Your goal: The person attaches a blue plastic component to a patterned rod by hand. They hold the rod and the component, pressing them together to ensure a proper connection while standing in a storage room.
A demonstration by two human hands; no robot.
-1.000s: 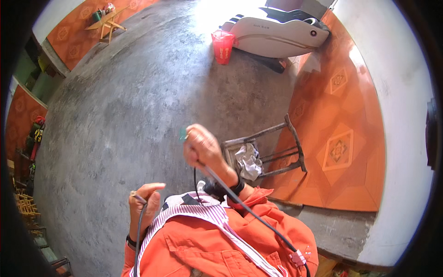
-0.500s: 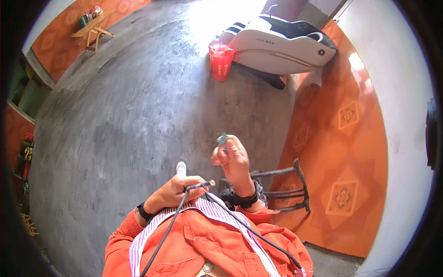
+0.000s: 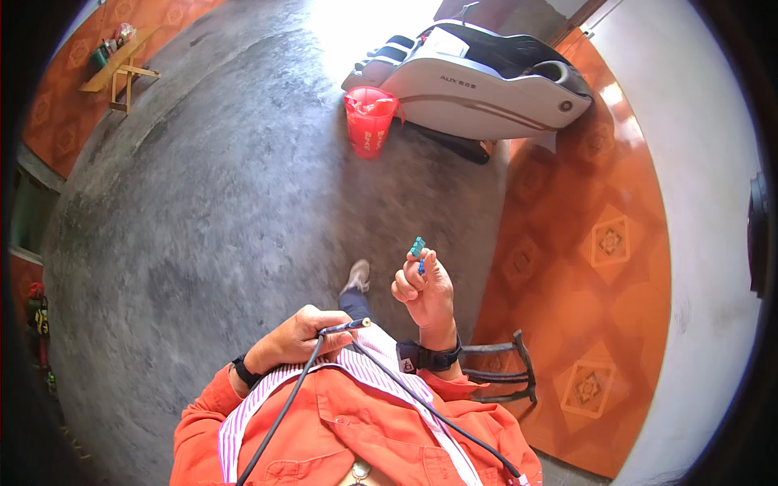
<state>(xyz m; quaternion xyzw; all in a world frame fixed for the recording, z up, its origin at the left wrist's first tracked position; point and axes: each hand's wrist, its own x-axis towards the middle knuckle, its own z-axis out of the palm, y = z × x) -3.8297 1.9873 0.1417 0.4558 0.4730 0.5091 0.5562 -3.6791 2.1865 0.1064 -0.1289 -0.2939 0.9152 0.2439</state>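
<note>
My left hand [image 3: 301, 334] is closed in front of my waist. It grips a dark, pen-like rod [image 3: 355, 325] with a brass-coloured tip that points right. A black cord [image 3: 289, 407] hangs down beside that hand, and another length crosses my striped strap on the right; whether they join the rod is hidden by my fingers. Raised farther out, my right hand [image 3: 432, 296] pinches a small green block-like piece [image 3: 417, 246] between thumb and fingers. Just below it a small blue bit [image 3: 421, 266] shows at the fingertips. The two hands are apart.
A red bucket [image 3: 369, 134] stands on the grey floor [image 3: 203, 202] ahead, beside a white massage chair [image 3: 478, 89]. Close on my right is a dark metal frame [image 3: 519, 373] near the orange tiled wall [image 3: 559, 267]. A wooden stand [image 3: 121, 69] holds items at far left.
The room has shifted in view, and one foot now shows farther forward and to the right. My right hand has turned slightly, showing more of the green piece. Both grips stay the same.
</note>
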